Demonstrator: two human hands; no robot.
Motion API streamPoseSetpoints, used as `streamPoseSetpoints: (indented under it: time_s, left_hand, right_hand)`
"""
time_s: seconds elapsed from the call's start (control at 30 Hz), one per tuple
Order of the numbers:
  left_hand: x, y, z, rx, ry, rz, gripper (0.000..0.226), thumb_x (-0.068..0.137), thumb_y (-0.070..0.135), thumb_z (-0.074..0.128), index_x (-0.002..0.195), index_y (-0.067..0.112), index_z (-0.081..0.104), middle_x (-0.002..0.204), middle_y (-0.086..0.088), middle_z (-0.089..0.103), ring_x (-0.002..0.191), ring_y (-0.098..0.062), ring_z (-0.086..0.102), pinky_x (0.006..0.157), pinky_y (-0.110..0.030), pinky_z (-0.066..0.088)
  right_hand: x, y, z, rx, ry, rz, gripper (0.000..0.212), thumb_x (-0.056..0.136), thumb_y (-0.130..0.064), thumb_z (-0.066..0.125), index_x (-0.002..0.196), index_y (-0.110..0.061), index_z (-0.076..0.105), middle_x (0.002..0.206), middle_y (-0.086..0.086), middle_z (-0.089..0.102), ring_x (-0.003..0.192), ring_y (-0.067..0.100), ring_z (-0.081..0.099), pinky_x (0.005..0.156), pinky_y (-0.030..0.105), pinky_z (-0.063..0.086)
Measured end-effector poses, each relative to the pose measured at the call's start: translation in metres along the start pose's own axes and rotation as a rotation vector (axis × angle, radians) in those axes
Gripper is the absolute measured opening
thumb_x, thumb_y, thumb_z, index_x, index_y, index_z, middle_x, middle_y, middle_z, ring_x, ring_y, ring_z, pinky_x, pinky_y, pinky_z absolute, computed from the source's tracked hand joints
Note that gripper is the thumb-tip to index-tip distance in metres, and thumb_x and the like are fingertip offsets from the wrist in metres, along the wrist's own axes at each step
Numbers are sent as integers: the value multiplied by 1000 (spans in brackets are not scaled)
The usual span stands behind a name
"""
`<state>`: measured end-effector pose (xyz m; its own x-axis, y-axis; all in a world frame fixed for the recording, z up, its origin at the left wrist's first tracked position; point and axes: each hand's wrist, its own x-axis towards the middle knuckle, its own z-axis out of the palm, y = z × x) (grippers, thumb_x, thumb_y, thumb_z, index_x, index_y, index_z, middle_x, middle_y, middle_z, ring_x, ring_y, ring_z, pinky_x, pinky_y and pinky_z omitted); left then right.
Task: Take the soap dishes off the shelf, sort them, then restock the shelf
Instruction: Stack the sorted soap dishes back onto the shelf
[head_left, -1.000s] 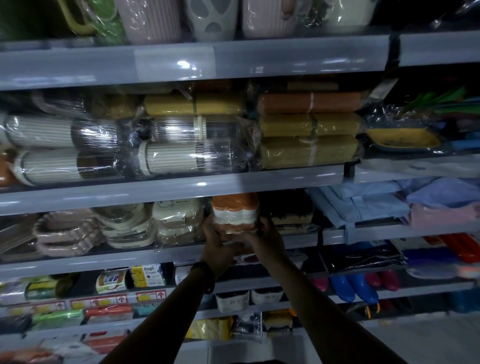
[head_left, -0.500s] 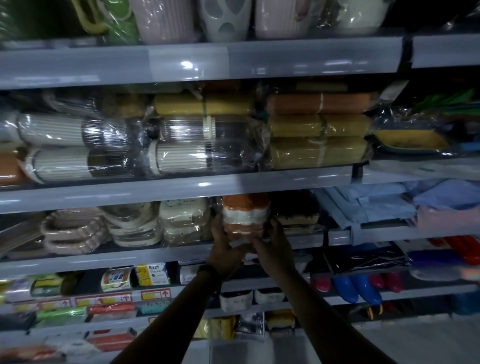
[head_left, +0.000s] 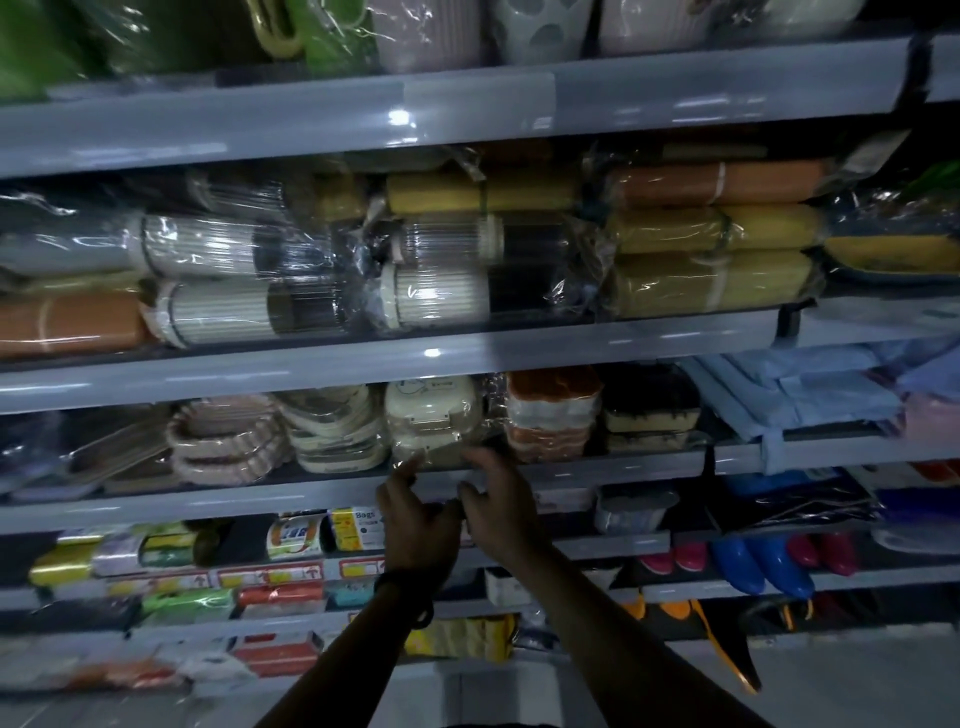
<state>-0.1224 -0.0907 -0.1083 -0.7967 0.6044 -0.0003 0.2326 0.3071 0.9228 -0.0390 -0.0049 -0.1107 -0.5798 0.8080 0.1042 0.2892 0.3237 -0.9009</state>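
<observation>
- Up front, both hands are raised to the soap-dish shelf; the left hand has its fingers spread and loose, the tips at the clear wrap under the cream pack, gripping nothing that can be made out; a dark band sits on its wrist.
- Beside it, the right hand is likewise spread and empty, its fingers curled just in front of the shelf lip; the two hands are nearly touching each other.
- Directly above the fingertips stands the cream soap-dish pack, wrapped in film and upright on the shelf.
- Just right of that sits the orange-and-white soap-dish stack, on the shelf and apart from both hands; further right is a dark-and-cream soap-dish stack.
- Left of the cream pack lie cream oval dishes, tilted and overlapping; next to them are pink scalloped dishes.
- One shelf higher, ribbed wrapped containers lie on their sides, with yellow rolls to their right.
- Below the hands, small boxed packs line a lower shelf; blue items sit well to the right.
</observation>
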Motion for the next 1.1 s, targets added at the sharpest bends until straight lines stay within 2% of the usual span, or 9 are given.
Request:
streamPoseSetpoints:
  time_s: [0.07,0.13,0.33,0.5,0.67,0.77,0.87,0.97,1.1]
  left_hand:
    - [3,0,-7,13,-51,2,69,90,9,75,150,11,41,142,-10,37,89,11,52,87,-24,46]
    - [9,0,-13,32,-84,0,74,92,12,73,156,13,36,148,-11,33,101,-8,56,92,-30,49]
    - [24,-1,-26,18,-44,-9,69,84,14,80,141,18,43,143,-11,35,106,-31,64,91,-39,54]
    - [33,-6,-29,2,-132,-55,79,89,9,79,154,14,36,150,-8,24,88,-5,58,95,-30,48]
    - [36,0,-28,-45,-122,-70,73,87,13,82,146,19,39,148,-4,23,107,-28,64,102,-40,52]
    - [44,1,-30,-87,-69,-105,70,81,16,86,136,20,43,137,-1,32,110,-22,51,100,-40,48]
    - [52,0,-33,-220,-77,-189,69,73,24,89,126,29,45,126,-2,62,111,-33,67,87,-56,62]
    - [60,2,-32,-294,-167,-231,64,84,14,84,133,29,45,126,-2,69,101,-27,75,69,-44,66]
    - [64,9,-31,-318,-252,-229,52,89,-3,70,132,23,57,121,-9,74,105,-33,74,76,-47,65]
  right_hand:
    - [3,-5,8,-30,-29,-10,46,103,-10,61,147,-19,56,150,-1,58,138,14,52,98,6,39]
    - [6,-6,15,-44,-18,-16,47,104,-12,60,150,-18,52,154,0,54,141,16,50,90,-3,31]
    - [12,-4,26,-8,142,0,44,98,-12,69,139,-16,54,140,4,57,120,8,54,83,4,41]
    - [24,0,30,-13,188,14,61,95,-17,73,149,-22,46,142,-3,56,122,11,60,82,16,55]
    - [37,5,26,56,151,108,52,96,-29,70,144,-29,48,130,-3,65,106,14,68,81,34,64]
    - [41,8,25,67,123,142,52,97,-34,70,144,-31,49,126,-9,65,105,11,68,85,38,63]
    - [39,8,23,121,127,124,41,98,-27,70,136,-27,54,117,-9,69,97,13,71,77,33,63]
    - [40,9,22,162,87,151,35,101,-20,66,133,-26,53,109,-4,70,85,16,75,71,41,66]
    - [47,11,20,133,22,156,33,102,-24,64,132,-30,51,114,-4,69,89,17,75,73,48,66]
